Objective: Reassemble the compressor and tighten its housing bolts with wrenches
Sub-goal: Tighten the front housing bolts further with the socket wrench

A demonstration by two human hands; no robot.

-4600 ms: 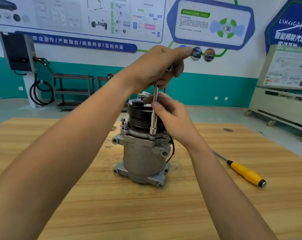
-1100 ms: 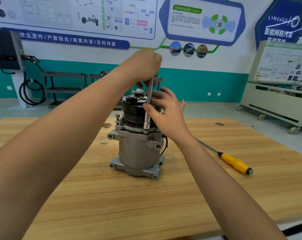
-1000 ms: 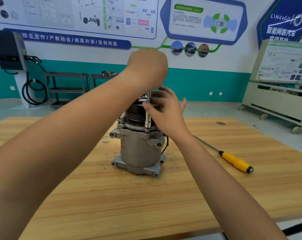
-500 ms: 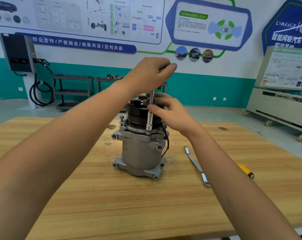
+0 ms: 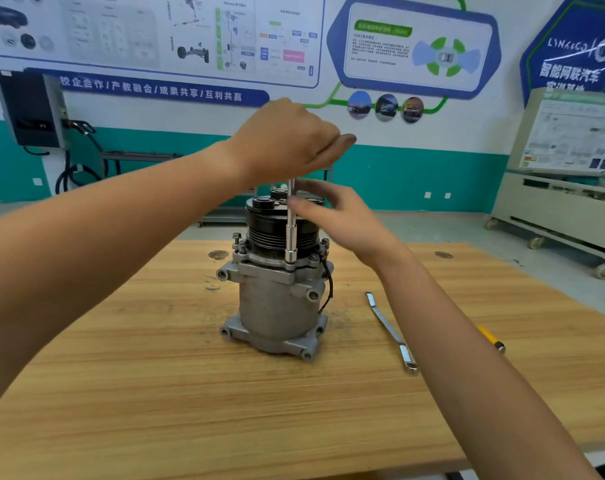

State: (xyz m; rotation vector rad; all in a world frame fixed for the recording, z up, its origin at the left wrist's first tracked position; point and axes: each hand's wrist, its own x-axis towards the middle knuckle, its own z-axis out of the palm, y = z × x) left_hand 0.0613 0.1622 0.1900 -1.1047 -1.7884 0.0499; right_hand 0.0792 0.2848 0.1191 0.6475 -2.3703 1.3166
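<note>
A grey compressor [image 5: 277, 306] with a black pulley on top stands upright on the wooden table [image 5: 155, 393]. A chrome socket extension [image 5: 290, 233] stands vertically on a housing bolt at the compressor's front flange. My left hand [image 5: 287, 140] grips the top of that tool from above. My right hand [image 5: 332, 216] is beside the shaft with relaxed fingers, thumb close to it; contact is not clear. Other bolts [image 5: 238, 239] stick up on the flange's left side.
A chrome ratchet wrench [image 5: 391, 330] lies on the table right of the compressor. Partly hidden behind my right forearm lies a yellow-handled screwdriver [image 5: 490, 337]. A wheeled cabinet [image 5: 564, 202] stands at the far right, a wall charger [image 5: 31, 109] at the far left.
My left hand has turned on top of the tool. My right hand's fingers have loosened from the shaft and spread. The ratchet wrench has come into view on the table.
</note>
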